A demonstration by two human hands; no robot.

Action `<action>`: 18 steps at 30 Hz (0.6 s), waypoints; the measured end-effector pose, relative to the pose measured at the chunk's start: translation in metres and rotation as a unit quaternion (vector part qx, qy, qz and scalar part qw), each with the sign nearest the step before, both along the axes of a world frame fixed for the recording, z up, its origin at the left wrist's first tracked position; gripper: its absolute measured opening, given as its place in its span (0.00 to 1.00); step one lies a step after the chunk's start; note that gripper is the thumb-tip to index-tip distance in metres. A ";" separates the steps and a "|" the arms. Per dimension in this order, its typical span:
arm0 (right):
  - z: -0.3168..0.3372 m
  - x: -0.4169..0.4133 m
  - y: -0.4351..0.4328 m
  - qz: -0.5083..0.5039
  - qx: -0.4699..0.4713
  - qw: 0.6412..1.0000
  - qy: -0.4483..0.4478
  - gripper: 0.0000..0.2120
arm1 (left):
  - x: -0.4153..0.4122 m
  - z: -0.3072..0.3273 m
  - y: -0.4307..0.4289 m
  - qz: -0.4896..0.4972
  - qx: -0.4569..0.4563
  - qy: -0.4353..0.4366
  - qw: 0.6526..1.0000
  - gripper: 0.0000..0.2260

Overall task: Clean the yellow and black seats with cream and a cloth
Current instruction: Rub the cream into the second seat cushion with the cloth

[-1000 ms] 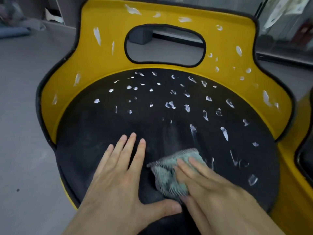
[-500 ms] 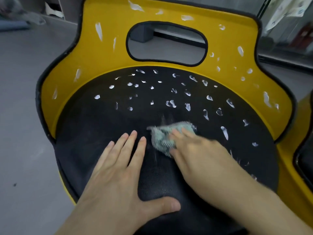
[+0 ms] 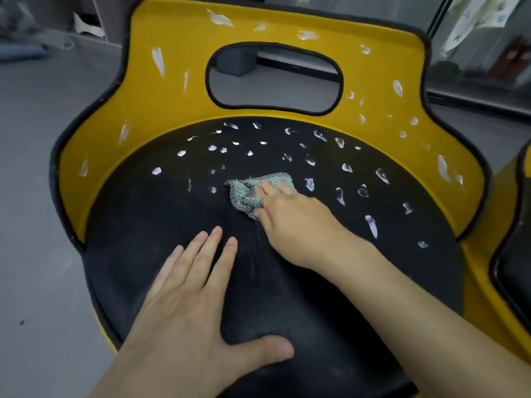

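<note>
Grey floor (image 3: 37,225) runs along the seat's left edge, open room there, with blurred clutter only at the far back. Yellow backrest (image 3: 178,110) wraps the black cushion (image 3: 129,239) on its left, back and right sides (black piping along the rim). Handle cutout (image 3: 275,79) sits at back centre. White cream dabs (image 3: 156,170) dot the cushion's back half and right side, and there are longer streaks on the backrest. The cushion's front half is dark with faint smear lines.

Left hand (image 3: 184,305) lies flat near the cushion's front edge, fingers straight and spread, thumb out to the right, holding nothing. Cloth (image 3: 244,193), green with a checked underside, is bunched at cushion centre, with dabs close by to its left, back and right. Right hand (image 3: 296,222) lies on the cloth's right part, fingers straight and pressing down on it, not curled round it. Its forearm crosses the cushion's front-right. Second seat (image 3: 514,277) stands just beside the right edge, cut off by the frame.
</note>
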State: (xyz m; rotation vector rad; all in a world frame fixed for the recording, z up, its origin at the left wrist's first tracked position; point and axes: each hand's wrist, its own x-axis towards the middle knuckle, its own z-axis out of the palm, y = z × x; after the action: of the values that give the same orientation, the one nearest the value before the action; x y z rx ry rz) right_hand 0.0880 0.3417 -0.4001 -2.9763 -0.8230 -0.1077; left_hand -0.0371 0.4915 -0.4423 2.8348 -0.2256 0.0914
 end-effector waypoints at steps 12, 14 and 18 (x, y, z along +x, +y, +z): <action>-0.002 -0.089 -0.033 0.063 0.037 0.997 -0.022 0.21 | 0.001 -0.001 -0.001 -0.003 0.002 -0.005 1.000 0.58; 0.005 -0.054 -0.016 0.060 0.035 0.997 -0.039 0.19 | 0.002 0.001 0.000 -0.004 0.007 0.005 1.000 0.57; -0.003 -0.026 0.005 0.009 0.045 0.997 -0.058 0.18 | 0.000 0.003 -0.001 -0.002 0.002 0.016 1.000 0.57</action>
State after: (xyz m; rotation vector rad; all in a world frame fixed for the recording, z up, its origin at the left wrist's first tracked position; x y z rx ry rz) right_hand 0.0624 0.3472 -0.4036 -2.9007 -0.8320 -0.3109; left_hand -0.0369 0.4907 -0.4397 2.8366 -0.2234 0.0463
